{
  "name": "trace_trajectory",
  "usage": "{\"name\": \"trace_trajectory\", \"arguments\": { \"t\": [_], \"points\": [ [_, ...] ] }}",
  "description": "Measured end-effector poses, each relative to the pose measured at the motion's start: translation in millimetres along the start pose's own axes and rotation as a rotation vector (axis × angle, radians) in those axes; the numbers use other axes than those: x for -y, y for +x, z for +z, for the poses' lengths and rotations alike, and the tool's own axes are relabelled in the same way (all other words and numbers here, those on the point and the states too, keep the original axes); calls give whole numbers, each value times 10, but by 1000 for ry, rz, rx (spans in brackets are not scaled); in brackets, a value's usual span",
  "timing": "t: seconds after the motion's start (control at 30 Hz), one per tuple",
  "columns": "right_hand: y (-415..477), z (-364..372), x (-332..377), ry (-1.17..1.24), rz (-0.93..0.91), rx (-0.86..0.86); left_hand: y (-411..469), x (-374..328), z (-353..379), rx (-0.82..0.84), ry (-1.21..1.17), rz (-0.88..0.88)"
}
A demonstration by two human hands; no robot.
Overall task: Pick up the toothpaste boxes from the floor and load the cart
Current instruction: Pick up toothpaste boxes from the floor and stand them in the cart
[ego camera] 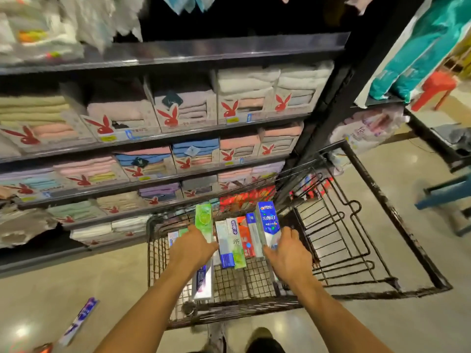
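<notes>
Forearms stretch forward over the floor point(46, 284), where one purple toothpaste box point(79, 322) lies loose at far left. Left hand point(193, 247) curls round an upright green box point(204, 217) inside the wire cart point(382, 225); right hand point(288, 253) clamps a blue-and-white box point(269, 221) beside the standing row point(235, 242)

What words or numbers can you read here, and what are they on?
"3D", then Chinese characters I can't read surely: blue box held by the right hand.
Other boxes in the cart: print too blurred.
Towel cartons: red rabbit logo, no readable words.
Shelf tags: too small.
Floor box: blurred.
</notes>
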State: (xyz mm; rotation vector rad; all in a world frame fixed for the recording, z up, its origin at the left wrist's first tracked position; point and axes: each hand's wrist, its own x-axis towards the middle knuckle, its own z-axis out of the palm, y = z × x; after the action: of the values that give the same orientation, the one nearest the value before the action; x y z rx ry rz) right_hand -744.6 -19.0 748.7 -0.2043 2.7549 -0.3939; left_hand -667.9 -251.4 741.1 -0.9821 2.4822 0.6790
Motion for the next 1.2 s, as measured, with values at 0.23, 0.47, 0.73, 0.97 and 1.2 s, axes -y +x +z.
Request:
{"name": "trace_trajectory", "arguments": {
  "t": [0.23,0.47,0.73,0.97,1.2],
  "points": [
    [902,1120,-208,8,49,135,1039,132,1000,91,47,-63],
    [1741,2259,-478,49,161,192,1984,232,2051,71,-25,-260],
    [2338,2839,-616,34,149,148,2500,228,2680,41,-73,-305],
    [2451,3035,-599,7,129,204,2531,197,2770,-21,-35,-297],
    [2495,3101,-615,-7,81,228,2478,248,2744,-26,-17,-323]
  ]
}}
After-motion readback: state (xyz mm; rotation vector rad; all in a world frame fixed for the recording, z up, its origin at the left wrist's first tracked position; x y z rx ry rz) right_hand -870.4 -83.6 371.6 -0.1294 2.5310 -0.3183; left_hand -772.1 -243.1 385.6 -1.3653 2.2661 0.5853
